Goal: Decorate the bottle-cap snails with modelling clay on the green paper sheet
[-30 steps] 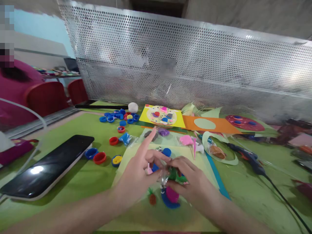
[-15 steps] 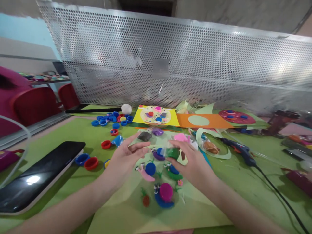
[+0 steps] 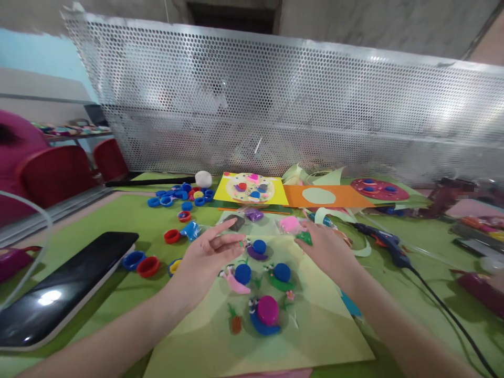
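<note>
Tabletop (image 3: pixel 94 218): green. Craft sheet (image 3: pixel 315 336): pale yellow-green. Front snail (image 3: pixel 268 315): blue body, magenta shell. Left snail (image 3: pixel 240 278): pink body, blue shell. Right snail (image 3: pixel 281 275): green body, blue shell. Rear snail (image 3: pixel 258 249): purple body, blue shell. Flower (image 3: pixel 290 295): pink. Clay lump (image 3: pixel 305 238): green. Yellow card (image 3: pixel 279 196): cream circle, multicolour speckles. Orange card (image 3: pixel 354 195): pale green circle. Disc (image 3: pixel 380 192): dark pink-red, blue spots. Glue gun (image 3: pixel 388 244): dark blue, orange trigger. Metal screen (image 3: pixel 275 115): silver, regular dot-hole pattern. Chairs (image 3: pixel 55 176): red.

The snails (image 3: pixel 268 311) lie on the sheet (image 3: pixel 315 336), right of the phone (image 3: pixel 74 283), before the plate (image 3: pixel 250 187).
</note>
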The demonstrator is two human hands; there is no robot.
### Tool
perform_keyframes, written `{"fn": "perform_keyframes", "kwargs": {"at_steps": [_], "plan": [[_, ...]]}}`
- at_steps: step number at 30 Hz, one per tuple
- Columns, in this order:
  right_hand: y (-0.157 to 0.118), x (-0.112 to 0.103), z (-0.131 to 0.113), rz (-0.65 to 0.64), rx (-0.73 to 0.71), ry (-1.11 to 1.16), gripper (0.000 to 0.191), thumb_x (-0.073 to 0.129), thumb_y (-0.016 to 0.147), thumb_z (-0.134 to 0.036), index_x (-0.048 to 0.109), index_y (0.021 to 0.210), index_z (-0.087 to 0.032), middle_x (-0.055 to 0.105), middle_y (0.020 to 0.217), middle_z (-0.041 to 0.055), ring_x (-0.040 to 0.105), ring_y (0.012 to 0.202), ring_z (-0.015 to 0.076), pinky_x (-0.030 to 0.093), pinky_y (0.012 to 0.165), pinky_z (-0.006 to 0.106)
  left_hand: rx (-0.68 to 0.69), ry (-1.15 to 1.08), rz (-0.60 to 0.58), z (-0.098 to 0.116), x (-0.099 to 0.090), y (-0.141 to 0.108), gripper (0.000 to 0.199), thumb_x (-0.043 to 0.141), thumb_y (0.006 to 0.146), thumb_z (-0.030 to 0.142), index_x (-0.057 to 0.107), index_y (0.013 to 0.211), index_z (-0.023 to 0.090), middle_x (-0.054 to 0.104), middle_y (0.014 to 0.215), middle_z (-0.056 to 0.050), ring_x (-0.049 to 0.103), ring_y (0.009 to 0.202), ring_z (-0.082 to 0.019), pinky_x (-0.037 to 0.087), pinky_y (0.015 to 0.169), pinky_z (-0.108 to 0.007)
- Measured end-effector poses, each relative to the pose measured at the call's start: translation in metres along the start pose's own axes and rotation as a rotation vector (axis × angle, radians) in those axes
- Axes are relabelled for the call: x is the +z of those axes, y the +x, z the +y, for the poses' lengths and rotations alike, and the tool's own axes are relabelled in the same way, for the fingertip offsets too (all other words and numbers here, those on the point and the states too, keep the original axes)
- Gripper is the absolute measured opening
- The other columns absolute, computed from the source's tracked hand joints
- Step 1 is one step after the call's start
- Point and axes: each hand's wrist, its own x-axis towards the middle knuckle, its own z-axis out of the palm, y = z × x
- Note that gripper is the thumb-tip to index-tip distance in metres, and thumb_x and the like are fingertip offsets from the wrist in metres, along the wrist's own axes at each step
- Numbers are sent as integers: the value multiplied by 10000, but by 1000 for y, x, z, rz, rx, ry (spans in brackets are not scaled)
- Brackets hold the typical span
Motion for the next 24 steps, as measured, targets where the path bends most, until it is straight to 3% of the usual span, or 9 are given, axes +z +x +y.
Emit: {"fn": "perform_keyframes", "kwargs": {"at_steps": [4, 9, 13, 18, 21, 24], "plan": [[-2, 6, -4, 70, 16, -70, 486, 571, 805, -326, 492, 1225, -95, 572, 1155, 180, 503, 1057, 387, 389, 819, 507, 18, 10, -44, 1, 1, -3, 590, 782, 606, 147, 551, 1145, 201, 705, 785, 37, 645, 728, -92, 509, 667, -173], [-15, 3, -19, 218, -307, 114, 406, 577, 800, -313, 501, 1188, -220, 527, 1253, 79, 447, 1143, 286, 316, 922, 478, 30, 102, -96, 2, 2, -6, 589, 763, 631, 159, 535, 1173, 198, 711, 772, 20, 656, 749, -124, 512, 619, -184], [-31, -2, -32, 279, -542, 265, 326, 550, 836, -321, 504, 1150, -247, 596, 1154, 27, 505, 1084, 215, 265, 945, 436, -8, 119, -101, 3, 3, -7, 649, 754, 652, 214, 473, 1236, 175, 719, 773, -9, 660, 782, -160, 515, 611, -212], [-43, -3, -40, 296, -658, 414, 263, 570, 831, -382, 560, 1048, -235, 658, 994, 6, 572, 958, 181, 263, 888, 367, -10, 177, -154, 1, 5, -10, 629, 731, 676, 242, 460, 1239, 173, 672, 687, 23, 639, 709, -151, 499, 579, -223], [-45, -2, -42, 314, -681, 468, 172, 574, 829, -381, 602, 841, -211, 672, 813, -10, 585, 863, 167, 264, 847, 347, -33, 240, -226, -3, 7, -16, 646, 700, 708, 263, 411, 1283, 218, 668, 715, 26, 639, 717, -165, 506, 610, -258], [-46, -1, -44, 354, -703, 494, 272, 560, 841, -358, 558, 626, -191, 614, 611, -45, 577, 781, 142, 250, 827, 342, 66, 397, -276, -6, 8, -24, 626, 647, 761, 263, 369, 1321, 273, 686, 751, 31, 638, 771, -170, 489, 747, -296]]}}
